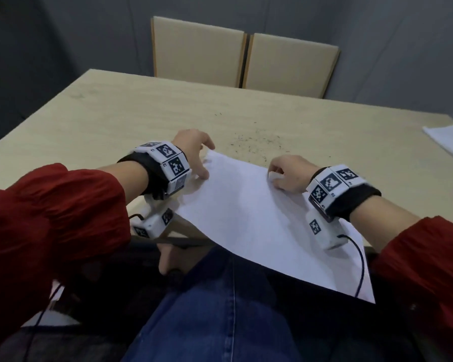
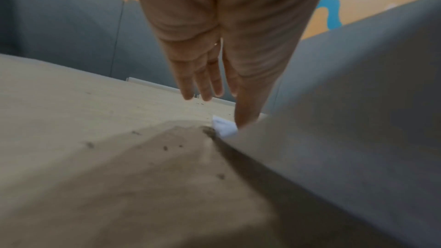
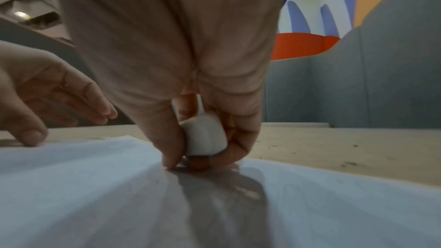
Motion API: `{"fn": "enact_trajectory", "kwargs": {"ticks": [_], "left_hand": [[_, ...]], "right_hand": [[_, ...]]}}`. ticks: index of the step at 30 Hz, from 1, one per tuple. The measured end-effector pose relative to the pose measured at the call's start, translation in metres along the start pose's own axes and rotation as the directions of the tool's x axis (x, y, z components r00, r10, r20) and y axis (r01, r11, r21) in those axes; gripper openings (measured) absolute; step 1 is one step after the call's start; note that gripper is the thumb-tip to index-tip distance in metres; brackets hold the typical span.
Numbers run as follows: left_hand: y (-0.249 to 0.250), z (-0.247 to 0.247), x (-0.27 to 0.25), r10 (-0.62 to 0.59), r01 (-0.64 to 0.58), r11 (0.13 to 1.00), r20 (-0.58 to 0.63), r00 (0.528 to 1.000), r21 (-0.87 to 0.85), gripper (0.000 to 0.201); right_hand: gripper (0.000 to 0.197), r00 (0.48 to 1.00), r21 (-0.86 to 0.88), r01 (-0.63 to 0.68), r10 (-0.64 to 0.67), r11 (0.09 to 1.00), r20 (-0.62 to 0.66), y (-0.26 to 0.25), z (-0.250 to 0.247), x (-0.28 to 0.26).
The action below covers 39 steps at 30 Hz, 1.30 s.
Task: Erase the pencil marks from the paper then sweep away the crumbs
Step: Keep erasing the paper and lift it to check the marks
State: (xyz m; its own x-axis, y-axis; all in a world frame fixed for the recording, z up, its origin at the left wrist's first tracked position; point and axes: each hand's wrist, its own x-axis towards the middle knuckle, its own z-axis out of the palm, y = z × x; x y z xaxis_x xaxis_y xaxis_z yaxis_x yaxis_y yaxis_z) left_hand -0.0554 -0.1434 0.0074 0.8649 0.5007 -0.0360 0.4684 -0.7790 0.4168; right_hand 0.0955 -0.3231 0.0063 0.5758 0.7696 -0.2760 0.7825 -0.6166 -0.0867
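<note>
A: Which step is being handled?
B: Sweeping, seemingly. The paper (image 1: 249, 218), overhanging the bench (image 1: 115, 121), is being pinned by the left hand (image 1: 194, 152), fingers straight; the eraser (image 3: 205, 135) is being gripped by the right hand (image 1: 288, 176).
A: Next?
B: Crumbs (image 1: 256, 145) lying beyond the paper are probably needing brushing off.

Operator's dress and wrist rigs, as I logged them

I noted red sleeves (image 1: 50, 212), blue jeans (image 1: 220, 309), black wrist straps (image 1: 351, 202) carrying white tag-printed blocks (image 1: 168, 163), white camera modules (image 1: 322, 231), thin black cables (image 1: 361, 265).
</note>
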Motion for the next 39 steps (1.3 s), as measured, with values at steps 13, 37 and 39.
{"fn": "enact_trajectory", "kwargs": {"ticks": [13, 37, 39], "left_hand": [[-0.013, 0.013, -0.008, 0.114, -0.223, 0.945, 0.400, 0.910, 0.239, 0.098], [-0.014, 0.015, 0.000, 0.056, -0.308, 0.827, 0.477, 0.877, 0.470, 0.124], [-0.010, 0.015, -0.001, 0.048, -0.302, 0.822, 0.470, 0.881, 0.482, 0.125]], "right_hand": [[0.004, 0.975, 0.271, 0.132, -0.075, 0.953, -0.209, -0.041, -0.003, 0.019], [0.006, 0.981, 0.149, 0.099, -0.071, 0.984, -0.182, -0.069, 0.000, 0.030], [0.007, 0.976, 0.171, 0.078, -0.040, 0.982, -0.212, -0.063, -0.003, 0.033]]}}
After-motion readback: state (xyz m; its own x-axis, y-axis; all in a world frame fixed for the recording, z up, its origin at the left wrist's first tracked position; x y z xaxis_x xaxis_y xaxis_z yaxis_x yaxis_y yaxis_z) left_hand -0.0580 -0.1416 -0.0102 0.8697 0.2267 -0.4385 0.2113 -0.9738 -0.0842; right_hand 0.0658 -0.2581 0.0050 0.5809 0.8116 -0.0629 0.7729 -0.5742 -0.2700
